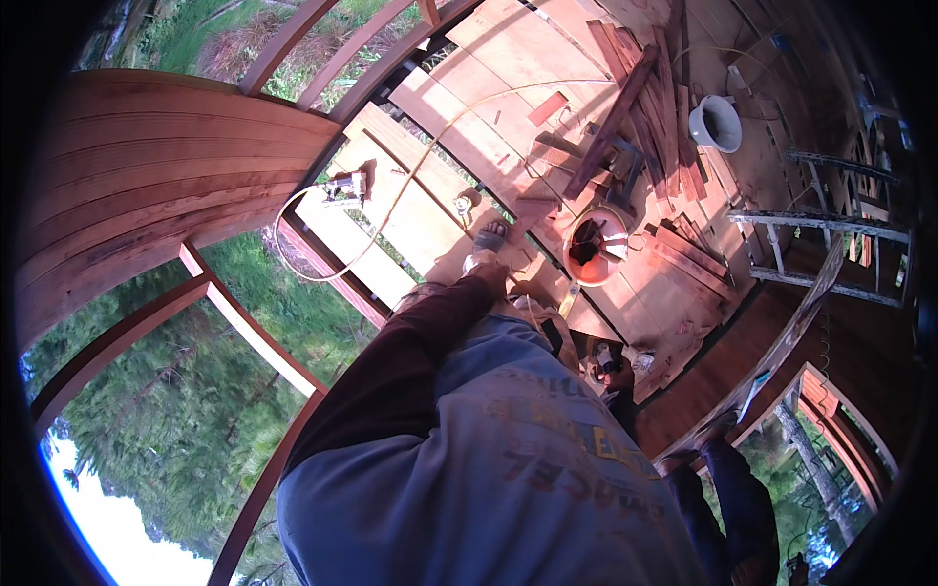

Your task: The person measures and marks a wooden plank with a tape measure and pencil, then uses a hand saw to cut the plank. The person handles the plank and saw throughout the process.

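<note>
My left hand [491, 274], at the end of a dark sleeve, is low in front of my body, close to a sandalled foot [491, 234]. Its fingers are too small and glaring to make out. Down in the shade by my right side, my right hand [618, 375] is curled round a dark tool-like object with a pale end [605, 354]; its kind cannot be made out. An orange bucket [570, 256] holding dark wood offcuts [586, 239] stands ahead, between the two hands. Left of the foot, a tape measure [463, 205] lies on a pale board.
A nail gun [344, 188] with a yellow hose [399, 200] lies left on boards with open gaps. Dark planks [625, 122], short offcuts [689, 259] and a white bucket [716, 124] are ahead right. A ladder [821, 227] stands right; another person's legs [728, 488] show lower right.
</note>
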`<state>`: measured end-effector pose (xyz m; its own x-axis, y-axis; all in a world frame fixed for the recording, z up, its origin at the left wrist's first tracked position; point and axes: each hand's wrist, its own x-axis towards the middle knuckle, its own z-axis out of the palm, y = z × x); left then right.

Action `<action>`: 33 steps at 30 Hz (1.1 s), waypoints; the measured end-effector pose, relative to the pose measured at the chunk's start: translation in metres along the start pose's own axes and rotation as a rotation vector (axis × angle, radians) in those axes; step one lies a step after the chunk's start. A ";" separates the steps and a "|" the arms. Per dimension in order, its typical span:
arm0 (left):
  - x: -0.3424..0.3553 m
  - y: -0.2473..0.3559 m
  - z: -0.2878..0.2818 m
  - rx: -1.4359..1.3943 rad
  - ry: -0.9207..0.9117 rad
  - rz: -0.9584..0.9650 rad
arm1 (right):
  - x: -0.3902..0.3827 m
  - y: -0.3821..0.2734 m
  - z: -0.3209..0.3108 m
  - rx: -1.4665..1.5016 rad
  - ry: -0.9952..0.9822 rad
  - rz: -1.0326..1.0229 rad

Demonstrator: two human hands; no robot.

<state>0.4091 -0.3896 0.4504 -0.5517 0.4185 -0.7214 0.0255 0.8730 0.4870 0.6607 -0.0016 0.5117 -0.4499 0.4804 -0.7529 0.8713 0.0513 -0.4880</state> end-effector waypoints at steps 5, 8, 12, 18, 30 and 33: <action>-0.041 -0.018 -0.035 -0.191 -0.139 -0.127 | -0.002 0.010 0.010 0.254 0.010 0.055; -0.052 -0.054 -0.013 -0.184 -0.203 -0.096 | -0.007 0.004 0.011 0.116 -0.018 0.047; -0.057 -0.106 0.047 -0.573 -0.214 -0.133 | -0.017 -0.016 0.009 0.334 -0.163 -0.026; -0.093 -0.161 0.068 -0.290 0.016 0.491 | -0.042 -0.030 0.014 -0.072 0.076 -0.063; -0.043 -0.044 0.005 -0.134 0.015 -0.044 | 0.014 0.125 0.027 0.163 -0.100 0.031; -0.033 -0.013 -0.001 -0.133 0.062 -0.050 | 0.009 0.115 0.045 0.036 -0.067 0.038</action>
<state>0.4265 -0.4153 0.4683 -0.6004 0.3555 -0.7163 -0.1112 0.8499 0.5151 0.7478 -0.0305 0.4294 -0.4300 0.4216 -0.7984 0.8808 0.0020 -0.4734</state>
